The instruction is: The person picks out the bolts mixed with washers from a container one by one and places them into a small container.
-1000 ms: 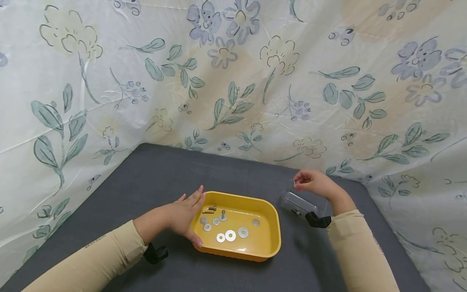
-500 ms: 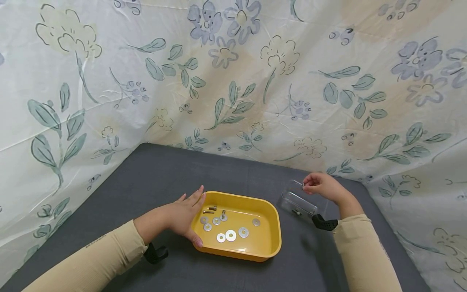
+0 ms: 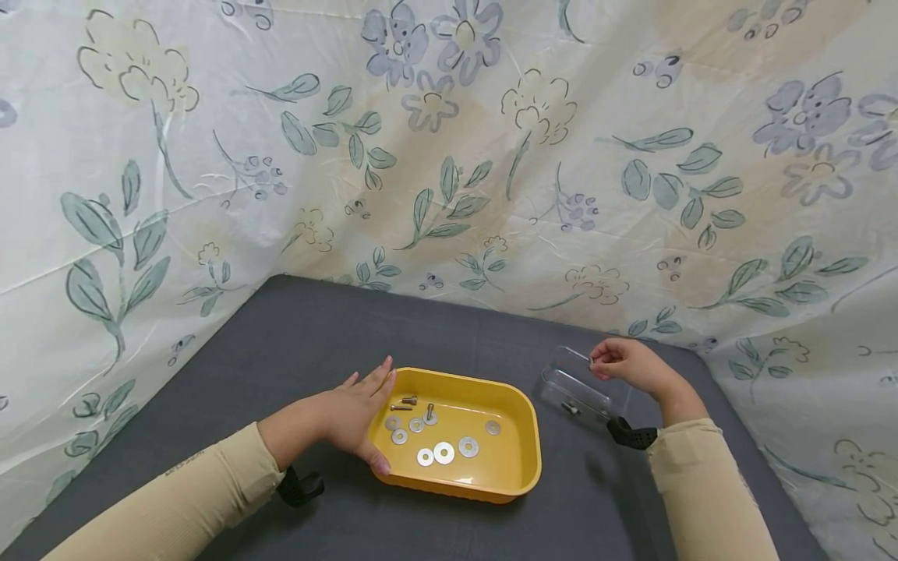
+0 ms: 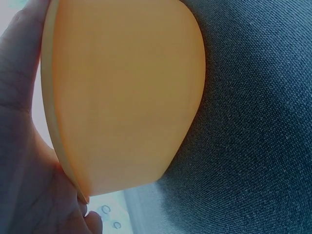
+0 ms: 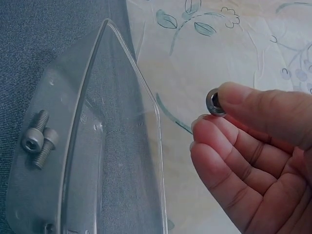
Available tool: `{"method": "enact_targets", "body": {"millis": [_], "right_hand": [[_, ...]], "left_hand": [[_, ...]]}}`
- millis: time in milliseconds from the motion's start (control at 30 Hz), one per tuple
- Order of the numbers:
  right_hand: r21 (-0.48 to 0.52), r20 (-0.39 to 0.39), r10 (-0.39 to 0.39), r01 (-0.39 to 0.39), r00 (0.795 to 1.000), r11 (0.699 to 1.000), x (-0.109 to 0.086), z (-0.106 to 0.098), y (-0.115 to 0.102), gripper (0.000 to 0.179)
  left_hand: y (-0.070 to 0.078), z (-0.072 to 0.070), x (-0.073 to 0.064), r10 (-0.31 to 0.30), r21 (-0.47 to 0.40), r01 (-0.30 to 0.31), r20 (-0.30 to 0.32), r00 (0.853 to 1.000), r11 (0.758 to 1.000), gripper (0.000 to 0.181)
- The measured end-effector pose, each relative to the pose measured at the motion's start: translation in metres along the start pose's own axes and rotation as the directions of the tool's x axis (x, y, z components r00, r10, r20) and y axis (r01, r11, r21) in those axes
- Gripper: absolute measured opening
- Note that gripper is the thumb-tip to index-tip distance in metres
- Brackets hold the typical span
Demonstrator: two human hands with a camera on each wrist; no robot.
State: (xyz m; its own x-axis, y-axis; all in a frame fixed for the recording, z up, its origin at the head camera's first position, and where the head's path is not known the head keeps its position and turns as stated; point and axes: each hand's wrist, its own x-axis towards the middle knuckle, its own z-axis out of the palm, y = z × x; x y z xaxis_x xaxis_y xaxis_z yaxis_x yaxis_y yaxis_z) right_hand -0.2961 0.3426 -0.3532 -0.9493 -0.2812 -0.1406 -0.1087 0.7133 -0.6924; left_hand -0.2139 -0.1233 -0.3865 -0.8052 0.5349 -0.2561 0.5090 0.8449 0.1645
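Observation:
My left hand (image 3: 351, 413), fingers straight and spread, rests across the left end of a yellow plastic tray (image 3: 456, 488). The left wrist view shows the palm along the rim of the tray's outer wall (image 4: 126, 97). In the tray lie several flat washers (image 3: 443, 453) and a few small screws (image 3: 409, 400) near its left end. My right hand (image 3: 634, 366) pinches a socket head screw (image 5: 213, 102) between thumb and fingertips, its hex socket showing; the shank is hidden. That hand is over the far side of a clear divided plastic box (image 3: 561, 380).
Inside one compartment of the clear box lie two crossed socket head screws (image 5: 40, 139), with another partly seen at the frame's bottom edge. Box and tray stand on a dark grey cloth-covered table (image 3: 337, 327). A floral curtain (image 3: 449, 156) hangs behind and at both sides.
My right hand, still pinching the screw, has moved right and slightly nearer over the clear box, uncovering its far left corner. The left hand and tray stay put.

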Motion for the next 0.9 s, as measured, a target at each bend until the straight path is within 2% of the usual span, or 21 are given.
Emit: {"method": "enact_targets", "body": {"millis": [233,500,900], "right_hand": [[0.015,0.006,-0.008,0.008,1.0,1.0,-0.002,0.0,0.002,0.036],[-0.011,0.0,-0.021,0.021,1.0,1.0,-0.002,0.002,-0.001,0.027],[-0.037,-0.01,-0.021,0.021,1.0,0.999,-0.001,0.001,-0.01,0.029]], "left_hand": [[0.0,0.0,-0.001,0.009,-0.003,-0.009,-0.002,1.0,1.0,0.141],[0.0,-0.001,0.0,-0.001,0.002,0.001,0.007,1.0,1.0,0.142],[-0.001,0.001,0.001,-0.011,-0.004,0.011,0.015,1.0,1.0,0.142]]}}
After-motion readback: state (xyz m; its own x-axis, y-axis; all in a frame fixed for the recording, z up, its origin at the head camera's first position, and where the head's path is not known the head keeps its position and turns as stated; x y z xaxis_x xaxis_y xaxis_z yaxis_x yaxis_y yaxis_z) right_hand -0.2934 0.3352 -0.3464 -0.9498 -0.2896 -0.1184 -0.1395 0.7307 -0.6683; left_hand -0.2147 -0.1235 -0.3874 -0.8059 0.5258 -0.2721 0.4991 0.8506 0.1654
